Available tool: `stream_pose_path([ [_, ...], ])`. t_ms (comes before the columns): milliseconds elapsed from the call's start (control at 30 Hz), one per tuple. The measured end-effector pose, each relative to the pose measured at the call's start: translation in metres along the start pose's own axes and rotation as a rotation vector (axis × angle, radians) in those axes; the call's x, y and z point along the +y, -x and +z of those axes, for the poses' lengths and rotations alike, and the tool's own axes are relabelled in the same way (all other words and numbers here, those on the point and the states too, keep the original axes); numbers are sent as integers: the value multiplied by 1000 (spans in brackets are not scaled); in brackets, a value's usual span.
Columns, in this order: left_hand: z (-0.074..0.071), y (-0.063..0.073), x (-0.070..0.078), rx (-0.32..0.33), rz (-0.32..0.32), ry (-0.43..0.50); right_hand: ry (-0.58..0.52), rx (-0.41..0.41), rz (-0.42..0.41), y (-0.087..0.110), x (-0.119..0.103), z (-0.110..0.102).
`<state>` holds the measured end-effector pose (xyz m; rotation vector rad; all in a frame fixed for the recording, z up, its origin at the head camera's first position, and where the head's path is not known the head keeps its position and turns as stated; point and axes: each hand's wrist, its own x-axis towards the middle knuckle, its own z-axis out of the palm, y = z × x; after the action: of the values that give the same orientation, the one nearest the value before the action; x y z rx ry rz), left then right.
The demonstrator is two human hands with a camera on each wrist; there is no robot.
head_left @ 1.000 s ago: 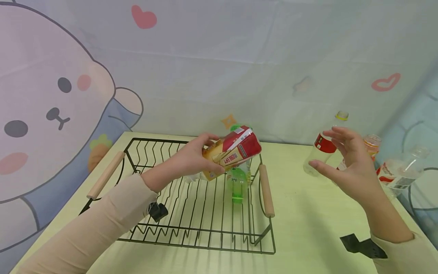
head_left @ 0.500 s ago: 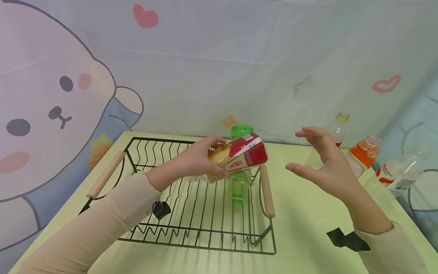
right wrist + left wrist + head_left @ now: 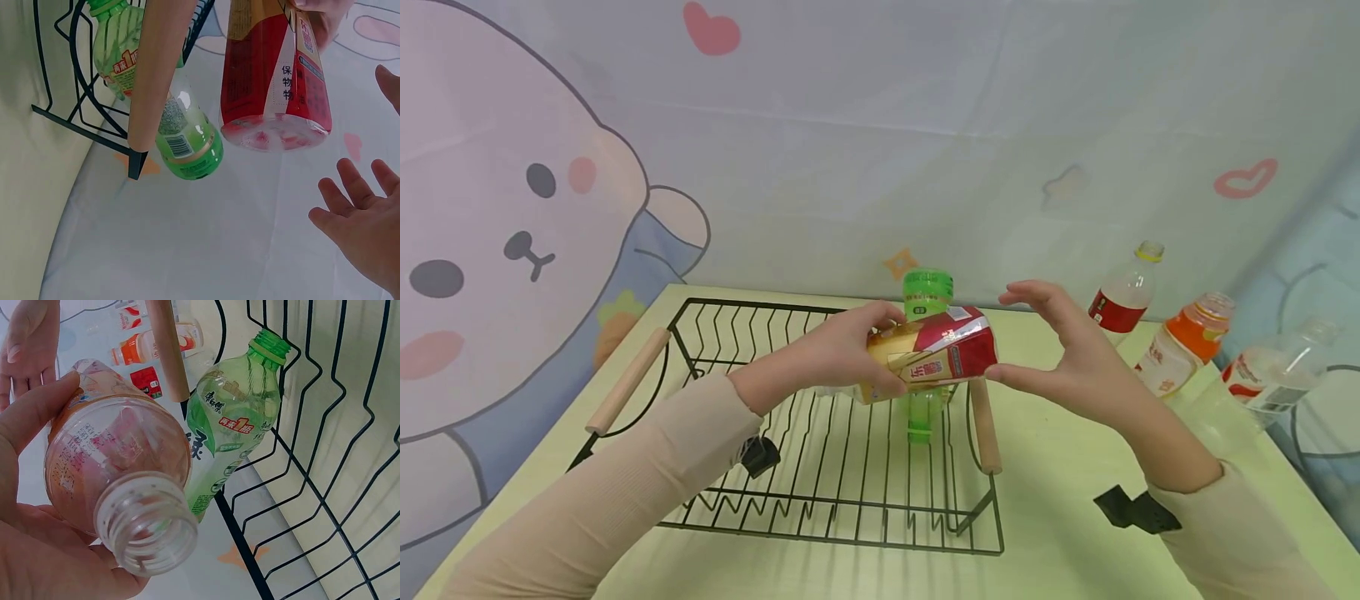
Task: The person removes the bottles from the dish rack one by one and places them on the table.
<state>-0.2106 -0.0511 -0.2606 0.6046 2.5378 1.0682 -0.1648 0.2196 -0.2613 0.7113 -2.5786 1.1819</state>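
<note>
My left hand (image 3: 850, 350) grips a clear plastic bottle (image 3: 940, 350) with a red and yellow label, held tilted above the rack. Its uncapped neck (image 3: 153, 528) points at the camera in the left wrist view; its base faces right. My right hand (image 3: 1067, 358) is spread just right of that base, thumb and fingers apart. In the right wrist view a gap shows between the right fingers (image 3: 356, 187) and the bottle. Behind it a green plastic bottle (image 3: 234, 419) lies upside down in the black wire dish rack (image 3: 850, 502), neck toward the front, partly hidden.
Wooden handles (image 3: 985, 425) edge both sides of the rack. Right of it stand a red-labelled bottle (image 3: 1118, 312), an orange-topped bottle (image 3: 1176, 354) and a clear bottle (image 3: 1273, 375) with a red and white label. A printed cloth (image 3: 970, 125) hangs behind the table.
My right hand has moved left from beside the standing bottles toward the held bottle's base. My left hand has shifted slightly right and down with the bottle, which now lies nearer level.
</note>
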Motion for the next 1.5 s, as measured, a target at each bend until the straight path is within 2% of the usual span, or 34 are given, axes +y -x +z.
stream_pose_path([
  [267,0,-1,4,-24,29,-15,26,-102,-6,-11,-2,7],
  [600,-1,-2,7,-60,56,-14,-4,-213,-92,-20,-4,17],
  [900,0,-4,10,-113,59,-35,-60,-319,-101,-20,-5,20],
  [1200,1,-4,12,-165,51,-22,-16,-373,-107,-19,-6,20],
  [1500,6,-4,10,-176,36,-3,-3,-388,-104,-15,-3,24],
])
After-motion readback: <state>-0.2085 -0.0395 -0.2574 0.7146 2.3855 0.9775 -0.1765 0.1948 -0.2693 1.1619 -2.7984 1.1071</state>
